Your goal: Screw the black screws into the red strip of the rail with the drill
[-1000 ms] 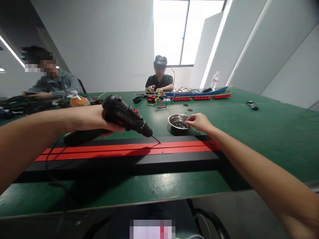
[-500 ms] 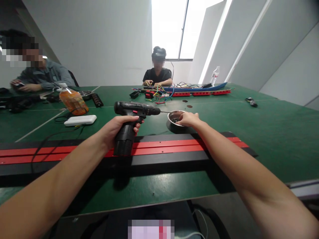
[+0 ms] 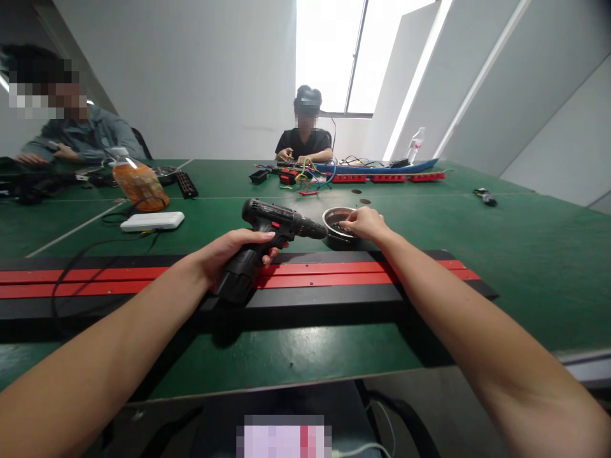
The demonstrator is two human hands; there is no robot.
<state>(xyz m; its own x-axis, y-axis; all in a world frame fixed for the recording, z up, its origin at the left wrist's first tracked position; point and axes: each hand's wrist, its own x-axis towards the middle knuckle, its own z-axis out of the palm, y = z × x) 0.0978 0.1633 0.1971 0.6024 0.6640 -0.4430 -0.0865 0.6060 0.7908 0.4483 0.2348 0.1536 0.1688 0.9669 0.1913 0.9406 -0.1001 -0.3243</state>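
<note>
My left hand (image 3: 248, 248) is wrapped round the grip of a black cordless drill (image 3: 272, 222), its chuck tilted down to the right toward a round metal bowl (image 3: 329, 227). Small dark pieces, perhaps screws, lie in the bowl. My right hand (image 3: 365, 224) reaches over the bowl's right rim with its fingers pinched inside; what they hold, if anything, is too small to make out. Below both hands a long black bar with red strips (image 3: 334, 275) lies across the green table (image 3: 539, 273).
To the left are an orange drink bottle (image 3: 140, 181), a white box (image 3: 151, 221) with a cable, and a black slotted strip (image 3: 186, 184). Coloured wires (image 3: 310, 181) and red blocks (image 3: 389, 179) lie at the back. Two people sit across and at the left.
The drill has tipped nose-down and its front end has moved right, nearer the bowl. My right hand stays at the bowl, fingers slightly shifted. The view has turned a little.
</note>
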